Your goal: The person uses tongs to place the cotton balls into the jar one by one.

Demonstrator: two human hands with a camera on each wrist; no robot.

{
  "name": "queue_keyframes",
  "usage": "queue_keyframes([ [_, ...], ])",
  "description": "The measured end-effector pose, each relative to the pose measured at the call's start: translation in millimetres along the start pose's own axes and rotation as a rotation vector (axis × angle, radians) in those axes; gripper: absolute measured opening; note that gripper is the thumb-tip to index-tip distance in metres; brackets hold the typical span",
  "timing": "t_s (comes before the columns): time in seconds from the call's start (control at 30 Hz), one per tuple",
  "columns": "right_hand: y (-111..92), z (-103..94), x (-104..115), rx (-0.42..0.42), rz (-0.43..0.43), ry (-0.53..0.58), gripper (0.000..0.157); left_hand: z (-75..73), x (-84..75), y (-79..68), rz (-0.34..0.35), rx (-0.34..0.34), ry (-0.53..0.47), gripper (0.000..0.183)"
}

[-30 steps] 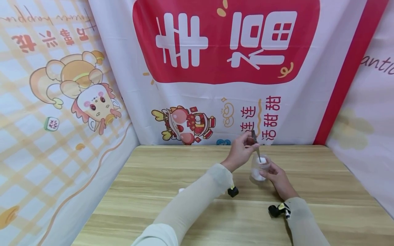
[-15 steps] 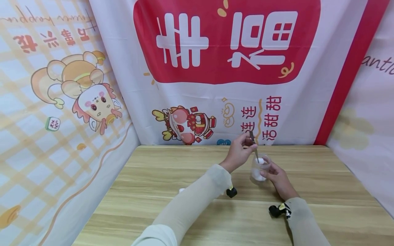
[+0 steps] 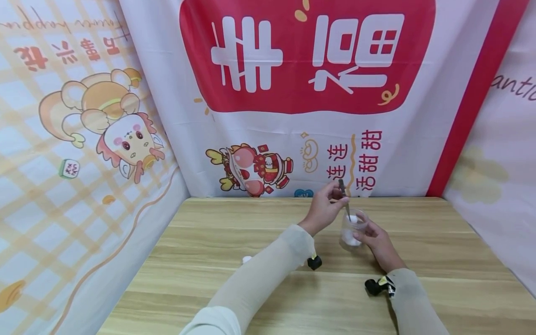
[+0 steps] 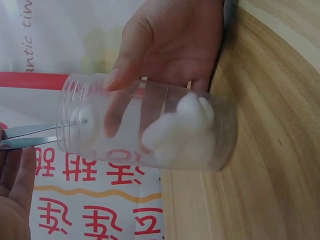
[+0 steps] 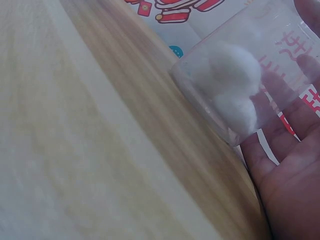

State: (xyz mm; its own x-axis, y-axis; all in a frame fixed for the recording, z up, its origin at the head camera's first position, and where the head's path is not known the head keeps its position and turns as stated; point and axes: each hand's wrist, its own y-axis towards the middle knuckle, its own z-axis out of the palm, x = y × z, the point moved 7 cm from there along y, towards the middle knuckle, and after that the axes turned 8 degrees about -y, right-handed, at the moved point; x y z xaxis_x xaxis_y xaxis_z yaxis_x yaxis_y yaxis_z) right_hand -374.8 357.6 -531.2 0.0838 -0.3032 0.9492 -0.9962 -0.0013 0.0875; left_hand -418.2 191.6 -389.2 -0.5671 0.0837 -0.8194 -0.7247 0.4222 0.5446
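My left hand (image 3: 322, 209) pinches a pair of metal tweezers (image 4: 22, 142) above a clear plastic jar (image 3: 348, 228). The tweezer tips reach in through the jar's mouth. At those tips, just inside the rim, is a white cotton ball (image 4: 87, 125). Several more cotton balls (image 4: 182, 132) lie together at the jar's bottom. The jar stands upright on the table, without a lid. My right hand (image 3: 378, 244) grips it from the right side, thumb and fingers around its wall.
A wooden table (image 3: 201, 232) runs back to a printed cloth backdrop (image 3: 259, 125). One small white piece (image 3: 247, 259) shows beside my left sleeve, partly hidden by it. Each wrist bears a small black camera (image 3: 314, 262).
The tweezers and the cotton ball at their tips have shifted slightly left within the jar's mouth. My right hand and the jar stay in place.
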Motion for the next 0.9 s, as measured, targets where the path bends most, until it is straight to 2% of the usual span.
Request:
queue_keyframes([
  [0.13, 0, 0.6, 2, 0.003, 0.001, -0.002, 0.077, -4.5, 3.0, -0.8, -0.028, -0.009, -0.019, 0.021],
  [0.37, -2, 0.9, 3, 0.000, -0.038, 0.005, 0.072, -10.8, 1.2, -1.0, -0.022, -0.028, -0.043, 0.019],
  [0.63, -1, 0.8, 0, 0.002, -0.024, 0.016, 0.071, -12.6, -1.3, -1.9, -0.037, -0.034, -0.060, 0.021],
  [0.9, -1, 0.1, 0, 0.001, -0.036, 0.035, 0.074, -15.6, -10.3, -2.5, -0.004, -0.040, -0.081, 0.020],
])
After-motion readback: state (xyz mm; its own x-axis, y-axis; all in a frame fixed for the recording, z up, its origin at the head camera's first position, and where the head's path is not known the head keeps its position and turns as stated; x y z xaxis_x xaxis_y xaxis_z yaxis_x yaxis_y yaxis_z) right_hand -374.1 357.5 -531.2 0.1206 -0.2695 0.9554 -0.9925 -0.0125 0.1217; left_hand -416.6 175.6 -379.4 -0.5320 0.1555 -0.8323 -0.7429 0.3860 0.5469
